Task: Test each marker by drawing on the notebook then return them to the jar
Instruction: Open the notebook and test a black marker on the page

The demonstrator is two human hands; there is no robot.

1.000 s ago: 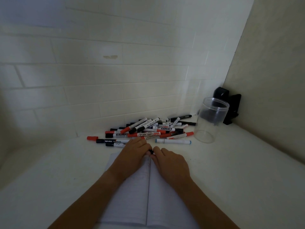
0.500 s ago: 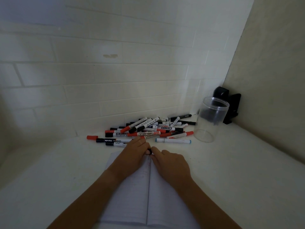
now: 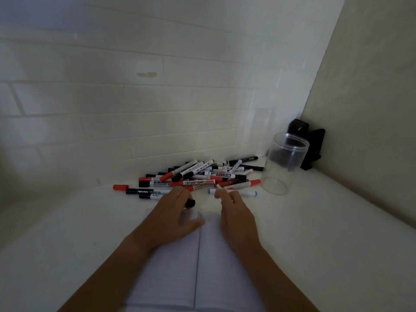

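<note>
My left hand (image 3: 174, 216) covers most of a black-capped marker (image 3: 190, 203); only its black end pokes out past my fingers, so I cannot read its barrel, though my fingers curl round it. My right hand (image 3: 236, 216) hides part of the blue-capped marker (image 3: 248, 194) lying just beyond it, and whether that hand pinches anything I cannot tell; its fingers are bent, with something small and white at the fingertips. Both forearms run out of the bottom edge, and so does the open notebook (image 3: 175, 278) beneath them, its faint ruled lines hard to see in the dim light. In the pile of markers (image 3: 202, 174) against the tiled wall, I can read "WHITEBOARD" on two barrels; other labels are too small. The clear jar (image 3: 284, 163) stands upright to the right of the pile, and a black object (image 3: 314, 145) behind it in the corner is unclear.
</note>
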